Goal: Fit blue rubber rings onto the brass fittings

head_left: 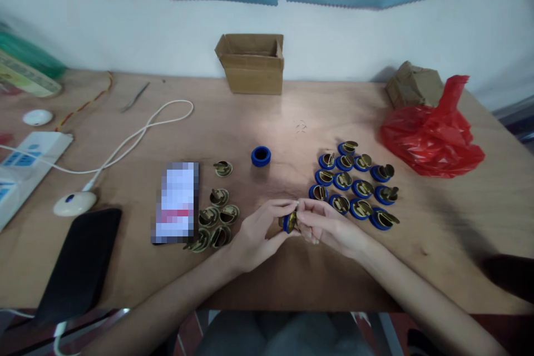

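Left hand [259, 229] and right hand [336, 226] pinch a blue-and-brass cap [287, 223] | near middle of worktop [217, 130] | risk: fingertip-only hold could slip, dropping it

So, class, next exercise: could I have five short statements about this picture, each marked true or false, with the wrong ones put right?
1. The left hand holds a blue-ringed metal piece, and the right hand is close beside it. True.
2. An open cardboard box stands to the left of a red bag. True.
3. The red bag lies beside the white power strip. False: it is at the far right, in front of a crumpled brown package.
4. A phone lies to the left of the ringless metal pieces. True.
5. The ringless metal pieces outnumber all others. False: the blue-ringed pieces on the right are more numerous.
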{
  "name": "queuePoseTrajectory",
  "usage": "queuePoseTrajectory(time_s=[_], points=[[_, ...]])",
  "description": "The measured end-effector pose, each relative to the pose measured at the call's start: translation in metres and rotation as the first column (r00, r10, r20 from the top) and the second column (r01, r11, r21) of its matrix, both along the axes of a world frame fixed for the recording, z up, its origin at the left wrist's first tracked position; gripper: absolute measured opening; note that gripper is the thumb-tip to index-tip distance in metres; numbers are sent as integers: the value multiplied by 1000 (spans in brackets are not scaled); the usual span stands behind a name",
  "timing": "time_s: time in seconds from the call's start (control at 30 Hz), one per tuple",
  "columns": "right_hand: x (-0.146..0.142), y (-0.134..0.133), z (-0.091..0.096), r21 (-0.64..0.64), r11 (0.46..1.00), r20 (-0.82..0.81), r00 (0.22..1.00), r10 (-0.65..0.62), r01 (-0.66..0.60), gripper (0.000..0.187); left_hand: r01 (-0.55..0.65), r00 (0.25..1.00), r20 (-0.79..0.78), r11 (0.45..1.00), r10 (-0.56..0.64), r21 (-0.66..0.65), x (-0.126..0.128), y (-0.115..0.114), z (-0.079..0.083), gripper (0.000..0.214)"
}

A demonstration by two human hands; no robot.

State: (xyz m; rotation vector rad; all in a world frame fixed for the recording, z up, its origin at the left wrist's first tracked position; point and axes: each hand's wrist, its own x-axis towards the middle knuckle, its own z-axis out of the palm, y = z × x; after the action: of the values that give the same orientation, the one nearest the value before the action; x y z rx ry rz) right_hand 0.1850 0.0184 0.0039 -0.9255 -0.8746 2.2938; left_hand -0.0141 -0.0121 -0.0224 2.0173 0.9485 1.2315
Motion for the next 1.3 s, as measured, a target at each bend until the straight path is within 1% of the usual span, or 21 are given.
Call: queuePoseTrajectory(time_s=[0.23, 0.4, 0.53, 0.77, 1.03, 1.2, 1.3], points=[[2, -2, 0, 30, 999, 26, 999, 20, -21, 36, 5, 1000, -2, 1000, -5, 0, -1, 1, 0, 52], [6, -1, -1, 75, 994, 29, 997, 78, -80, 34, 9, 1000, -9, 1000, -9, -3, -1, 0, 0, 52], [6, 0, 1, 109, 987, 45, 993, 113, -117, 31, 13, 1000, 2, 1000, -13, 28, -1, 1, 2, 50], [2, -3, 0, 105, 989, 40, 994, 101, -104, 31, 18, 1000, -12, 998, -17, 63, -1, 1, 7, 44], [1, -3, -2, 101, 989, 24, 994, 104, -106, 33, 39, 999, -23, 996, -37, 81, 0, -2, 2, 48], [1, -2, -3, 120, 987, 41, 994, 101, -105, 36, 38, 999, -6, 998, -38, 46, 1, 0, 3, 48], [2, 0, 2, 163, 980, 60, 992, 107, -116, 35, 12, 999, 35, 999, -10, -43, 2, 1, 7, 53]])
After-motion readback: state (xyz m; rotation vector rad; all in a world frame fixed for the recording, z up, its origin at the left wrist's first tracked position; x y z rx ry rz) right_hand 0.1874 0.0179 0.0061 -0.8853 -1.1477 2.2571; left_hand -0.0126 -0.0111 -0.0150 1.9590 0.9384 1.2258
